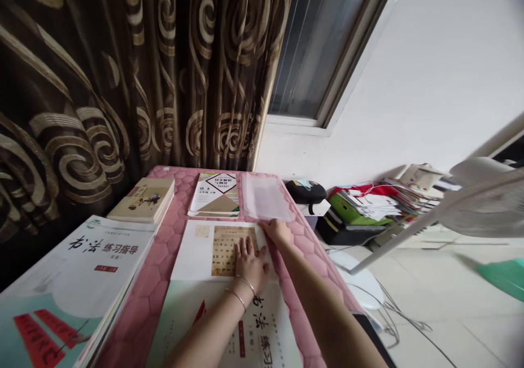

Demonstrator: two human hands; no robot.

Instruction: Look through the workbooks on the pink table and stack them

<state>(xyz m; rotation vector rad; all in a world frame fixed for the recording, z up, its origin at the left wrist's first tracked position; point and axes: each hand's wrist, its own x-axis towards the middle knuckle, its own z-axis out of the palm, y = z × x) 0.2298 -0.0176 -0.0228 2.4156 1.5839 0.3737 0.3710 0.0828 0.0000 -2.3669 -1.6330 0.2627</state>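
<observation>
The left hand [250, 263] lies flat with its fingers spread out, on top of a big pale book [200, 285]; under those fingers is a brown picture [223, 259] with dark writing on it; two thin bracelets [247, 284] go round the left wrist. The right hand [278, 232] is at the far right corner of the same book, with its fingers bent; I cannot tell if they pinch the edge. The book is on a pink table [164, 248] (it has a bumpy pattern), right below both hands; just past the right fingers is a see-through sheet [266, 197]; past the left fingers is a smaller book [216, 193]; off to the left of the left fingers are a tan pile of books [143, 200] and a big pile of books [77, 280]; well to the right of the right fingers stands a white fan [485, 201].
</observation>
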